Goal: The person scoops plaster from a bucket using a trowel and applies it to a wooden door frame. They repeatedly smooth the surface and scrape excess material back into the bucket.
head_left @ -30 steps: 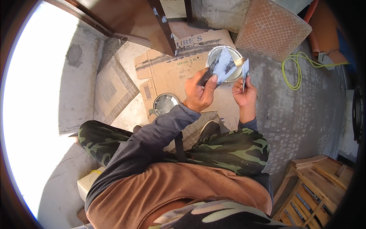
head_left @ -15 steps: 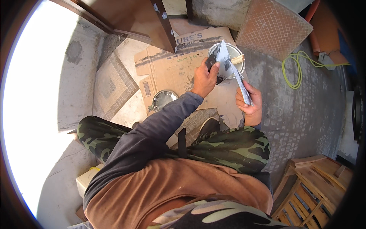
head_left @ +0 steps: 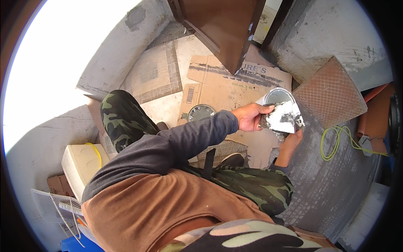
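My left hand [head_left: 247,117] is closed on a dark flat plate [head_left: 265,122], thumb on top. Whitish-grey paste [head_left: 280,118] shines brightly across the flat surface between my hands. My right hand [head_left: 289,145] is closed at the near right edge, gripping a flat paste-smeared blade mostly hidden now; the two flat pieces overlap or meet, and I cannot tell exactly where. Just beyond them, partly covered, stands an open round metal can [head_left: 280,95]. To the left of my left hand, a round metal lid [head_left: 200,112] lies on flattened cardboard [head_left: 235,95], partly behind my sleeve.
A brown door [head_left: 226,31] stands at the far side. A tan tile-patterned panel [head_left: 331,92] leans at the right, near a yellow-green hose [head_left: 331,145]. At my left are a cream box [head_left: 79,168] and a white wire rack [head_left: 52,206].
My hands have come together over the near side of the can, and the flat pieces, upright and apart before, now lie flatter and overlap. The view has swung left.
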The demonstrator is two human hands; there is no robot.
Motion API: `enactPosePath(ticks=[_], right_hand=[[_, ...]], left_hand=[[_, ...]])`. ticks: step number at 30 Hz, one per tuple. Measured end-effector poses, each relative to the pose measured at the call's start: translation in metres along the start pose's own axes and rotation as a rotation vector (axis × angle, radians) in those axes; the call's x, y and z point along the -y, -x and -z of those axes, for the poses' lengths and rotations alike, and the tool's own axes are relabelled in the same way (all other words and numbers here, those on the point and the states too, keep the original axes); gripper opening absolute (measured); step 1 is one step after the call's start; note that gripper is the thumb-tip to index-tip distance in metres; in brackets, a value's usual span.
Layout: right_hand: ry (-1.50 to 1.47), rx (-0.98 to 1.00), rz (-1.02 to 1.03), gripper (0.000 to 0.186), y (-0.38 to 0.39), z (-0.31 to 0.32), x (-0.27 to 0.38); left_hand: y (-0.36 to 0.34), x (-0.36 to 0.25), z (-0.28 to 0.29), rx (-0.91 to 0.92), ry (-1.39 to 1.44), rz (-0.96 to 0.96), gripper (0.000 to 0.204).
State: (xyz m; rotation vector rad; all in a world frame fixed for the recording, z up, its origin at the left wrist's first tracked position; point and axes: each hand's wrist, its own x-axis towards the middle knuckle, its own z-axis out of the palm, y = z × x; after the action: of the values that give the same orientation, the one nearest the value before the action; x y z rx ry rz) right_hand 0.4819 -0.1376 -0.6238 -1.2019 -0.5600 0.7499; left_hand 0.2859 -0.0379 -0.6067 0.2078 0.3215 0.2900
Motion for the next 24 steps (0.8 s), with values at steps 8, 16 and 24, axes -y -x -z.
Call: enactPosePath(ticks=[8,16,24], right_hand=[[0.179,-0.068,-0.408,0.032,0.042,0.065,0.043],[0.255,0.03,-0.057,0.026,-0.051,0.016,0.042],[0.66,0.096,-0.071,0.022,-0.094,-0.031,0.014]], left_hand=[[0.037,-0.053,-0.028,-0.215,-0.36,-0.377,0.032],[0.03,-0.048,-0.011,-0.306,-0.341,-0.413,0.034],[0.044,-0.05,-0.002,-0.475,-0.312,-0.454,0.028]])
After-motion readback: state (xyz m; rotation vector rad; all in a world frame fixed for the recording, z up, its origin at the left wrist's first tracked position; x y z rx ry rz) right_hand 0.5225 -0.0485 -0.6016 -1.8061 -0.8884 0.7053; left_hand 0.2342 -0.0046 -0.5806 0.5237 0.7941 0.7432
